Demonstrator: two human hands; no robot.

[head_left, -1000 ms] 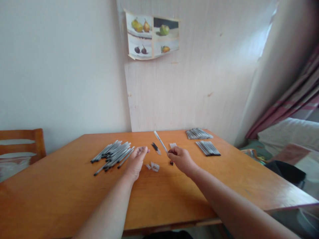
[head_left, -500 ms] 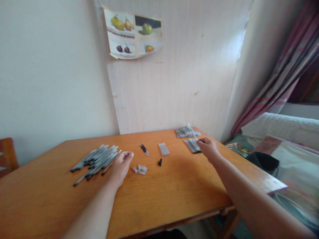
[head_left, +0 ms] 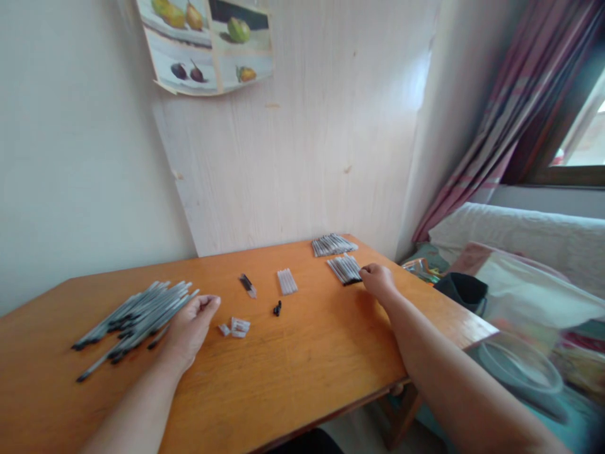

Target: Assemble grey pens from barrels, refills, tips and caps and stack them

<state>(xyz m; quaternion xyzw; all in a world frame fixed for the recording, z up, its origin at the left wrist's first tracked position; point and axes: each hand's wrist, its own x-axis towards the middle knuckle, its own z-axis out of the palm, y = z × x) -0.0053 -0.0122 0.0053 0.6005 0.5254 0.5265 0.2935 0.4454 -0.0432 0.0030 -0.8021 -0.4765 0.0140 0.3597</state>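
Observation:
My left hand (head_left: pixel 191 325) rests on the orange table (head_left: pixel 307 366), fingers curled in against the thumb; what they enclose is hidden. It lies just right of a loose pile of grey pens with black tips (head_left: pixel 135 315). My right hand (head_left: pixel 377 281) reaches far right, fingers closed at the near end of a neat row of grey pen barrels (head_left: pixel 344 270). A second row of barrels (head_left: pixel 332 244) lies behind it. Between my hands lie small clear caps (head_left: pixel 235 328), small black bits (head_left: pixel 277 308), a short row of clear tubes (head_left: pixel 287 281) and a black-and-grey piece (head_left: pixel 247 285).
A fruit poster (head_left: pixel 208 44) hangs on the wall behind the table. Right of the table's edge are a striped curtain (head_left: pixel 510 107), a bed with pale bedding (head_left: pixel 520 233), a black object (head_left: pixel 460 287) and a clear bowl (head_left: pixel 520 369).
My right hand carried a white pen barrel from the table's middle to the right-hand row, where it no longer sticks up. My view swung right. The left hand stayed by the pen pile.

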